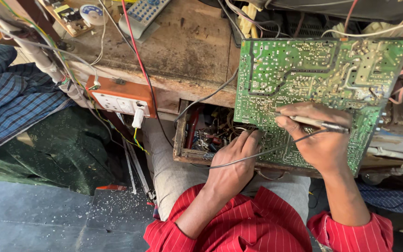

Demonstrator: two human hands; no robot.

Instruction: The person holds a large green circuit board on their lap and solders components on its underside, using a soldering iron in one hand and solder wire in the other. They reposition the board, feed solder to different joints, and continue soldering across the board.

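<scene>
1. Worn wooden worktop (187, 51) fills the upper view, crowded with loose wires, a remote control (143, 14) and an orange socket box (120, 97) on its front edge. An open drawer (206, 135) of small parts sits below.
2. Green circuit board (313, 88) lies solder side up, resting on the worktop edge and overhanging the drawer and the person's lap.
3. Right hand (320, 140): fingers closed around a thin soldering iron (313, 122), held like a pen, tip pointing left and low over the board. Its dark cord (257, 154) trails across the left hand.
4. Left hand (234, 168): fingertips pressed on the board's lower left edge, fingers nearly together, clamped on nothing that I can see.
5. Risk, judged: joints are dense; a small slip of the tip could bridge 2 neighbouring pads.
6. Risk, judged: the left fingers sit near the tip; a drift leftward could burn them.
7. Risk, judged: the board is only part supported; easing the left hand's pressure could let it tilt or slide toward the lap.
8. Risk, judged: the cord could snag on the left wrist and tug the iron off its spot.
</scene>
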